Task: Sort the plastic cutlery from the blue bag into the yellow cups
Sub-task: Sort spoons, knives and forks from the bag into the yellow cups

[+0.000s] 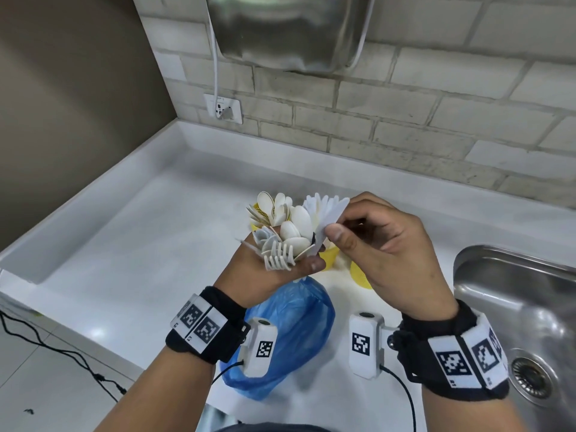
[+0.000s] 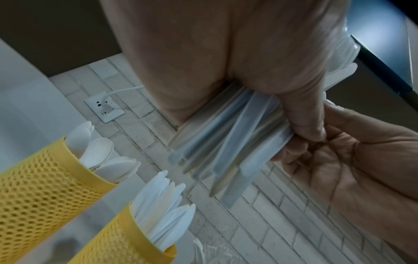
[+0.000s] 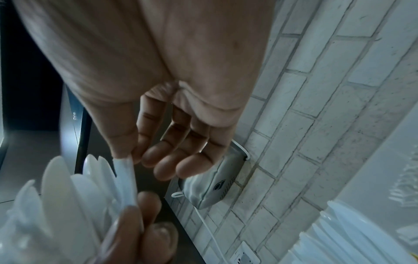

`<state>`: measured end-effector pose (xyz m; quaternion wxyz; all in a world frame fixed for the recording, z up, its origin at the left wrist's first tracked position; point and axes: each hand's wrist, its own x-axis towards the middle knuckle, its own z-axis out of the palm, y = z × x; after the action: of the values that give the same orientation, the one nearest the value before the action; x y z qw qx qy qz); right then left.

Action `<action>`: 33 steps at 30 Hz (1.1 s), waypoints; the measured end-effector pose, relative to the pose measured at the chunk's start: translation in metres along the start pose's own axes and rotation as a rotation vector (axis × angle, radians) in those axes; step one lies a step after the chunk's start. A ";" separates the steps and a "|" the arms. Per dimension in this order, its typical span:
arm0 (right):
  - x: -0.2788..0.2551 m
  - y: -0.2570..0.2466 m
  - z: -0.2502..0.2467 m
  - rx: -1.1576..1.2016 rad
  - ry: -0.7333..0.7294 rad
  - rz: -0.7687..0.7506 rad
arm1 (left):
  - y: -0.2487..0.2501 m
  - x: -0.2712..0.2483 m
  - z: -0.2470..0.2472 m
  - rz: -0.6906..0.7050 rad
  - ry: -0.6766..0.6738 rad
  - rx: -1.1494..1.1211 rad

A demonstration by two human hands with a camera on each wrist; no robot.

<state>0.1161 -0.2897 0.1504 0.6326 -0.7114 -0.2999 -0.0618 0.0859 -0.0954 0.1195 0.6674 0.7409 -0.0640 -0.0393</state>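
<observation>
My left hand grips a mixed bundle of white plastic cutlery upright above the counter: spoons, forks and knives fanned out. From below, the bundle's handles stick out under my left palm. My right hand pinches one white knife at the bundle's right edge between thumb and forefinger; the knife shows under the thumb tip. One yellow mesh cup holds spoons, another holds knives. The cups are mostly hidden behind my hands. The crumpled blue bag lies on the counter below my wrists.
A steel sink is set into the counter at the right. White brick wall behind carries a socket and a steel appliance with a cord. The white counter has a raised rim along the left and back.
</observation>
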 end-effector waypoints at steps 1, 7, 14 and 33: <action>0.000 -0.001 0.000 0.014 0.026 -0.002 | -0.001 -0.001 -0.001 0.024 0.011 0.042; 0.006 -0.008 -0.005 0.230 0.266 0.028 | 0.000 -0.006 -0.002 0.063 0.120 0.066; 0.019 -0.018 -0.020 0.619 0.575 0.188 | -0.005 -0.001 0.001 0.152 -0.008 -0.082; 0.002 -0.020 0.007 0.382 0.216 0.344 | 0.000 0.005 0.022 -0.075 -0.425 -0.650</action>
<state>0.1053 -0.2824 0.1672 0.7849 -0.6089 -0.1116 0.0287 0.0881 -0.1178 0.1170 0.8372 0.4681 -0.1580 -0.2346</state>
